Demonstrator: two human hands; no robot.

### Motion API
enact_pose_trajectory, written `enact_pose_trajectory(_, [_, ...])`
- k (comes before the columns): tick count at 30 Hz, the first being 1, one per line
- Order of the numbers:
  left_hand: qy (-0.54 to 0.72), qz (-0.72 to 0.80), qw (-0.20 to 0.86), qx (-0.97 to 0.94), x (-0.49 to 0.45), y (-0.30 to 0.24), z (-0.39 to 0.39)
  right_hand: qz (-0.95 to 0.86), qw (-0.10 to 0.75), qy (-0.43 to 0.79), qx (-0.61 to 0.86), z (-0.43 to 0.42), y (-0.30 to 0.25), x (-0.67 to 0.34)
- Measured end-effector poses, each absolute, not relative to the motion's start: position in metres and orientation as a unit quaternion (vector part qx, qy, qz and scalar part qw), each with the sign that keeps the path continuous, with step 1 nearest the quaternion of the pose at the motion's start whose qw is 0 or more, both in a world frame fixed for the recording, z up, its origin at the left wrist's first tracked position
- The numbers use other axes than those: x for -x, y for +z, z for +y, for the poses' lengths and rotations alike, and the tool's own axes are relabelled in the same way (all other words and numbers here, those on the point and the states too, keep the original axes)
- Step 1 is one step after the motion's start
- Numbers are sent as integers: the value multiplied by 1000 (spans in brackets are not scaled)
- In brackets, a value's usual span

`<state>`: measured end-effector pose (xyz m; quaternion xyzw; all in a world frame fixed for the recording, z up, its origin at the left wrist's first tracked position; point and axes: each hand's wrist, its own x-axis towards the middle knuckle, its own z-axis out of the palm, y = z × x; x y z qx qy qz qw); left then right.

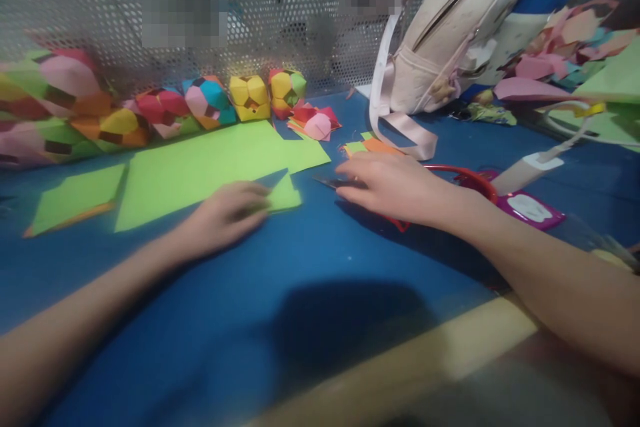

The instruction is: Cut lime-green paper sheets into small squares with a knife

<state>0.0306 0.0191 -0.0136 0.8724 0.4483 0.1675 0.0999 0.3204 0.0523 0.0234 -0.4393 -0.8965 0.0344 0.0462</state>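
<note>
Blue table [200,310]: spreads beneath both hands; beyond them stands a perforated panel [310,30].
Paper balls [60,107]: many-coloured, lined along the panel, beyond the left hand and off to its left; we suppose the panel stops them rolling.
Small green sheets [80,197]: left of the left hand, orange edge showing; laid apart, perhaps to stay within reach.
Large green sheet [205,163]: flat, just beyond the left hand.
Left hand [230,213]: palm down, fingers bent at the small green piece [286,195]; blurred, so we cannot tell whether it pinches or only presses.
Small green piece: on the table at the left fingertips, between both hands; we read the touch as steadying it.
Scissors [327,182]: blades poke from the right fingertips toward the left hand, probably lying that way because of the hold.
Right hand [393,181]: fingers and thumb closed around the scissors, as we judge it.
Pale backpack [445,33]: tilted, beyond the right hand, its strap trailing nearer.
White block [525,175]: cabled, right of the right wrist.
</note>
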Motion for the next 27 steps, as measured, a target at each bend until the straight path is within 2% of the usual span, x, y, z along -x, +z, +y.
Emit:
enact_pose_trajectory(9, [251,430,55,-866,-43,-16,4,-941,179,63,281,47,3,-312])
enact_pose_trajectory(13, [274,385,-2,-881,-50,-18,-2,-949,175,85,248,39,-8,-302])
enact_pose_trajectory(21, [264,322,-68,-906,-52,-15,-12,-961,176,21,211,46,-28,-288])
enact_pose_trajectory(27, [283,389,-52,-875,-49,-16,-7,-955,221,49,194,42,-23,-287])
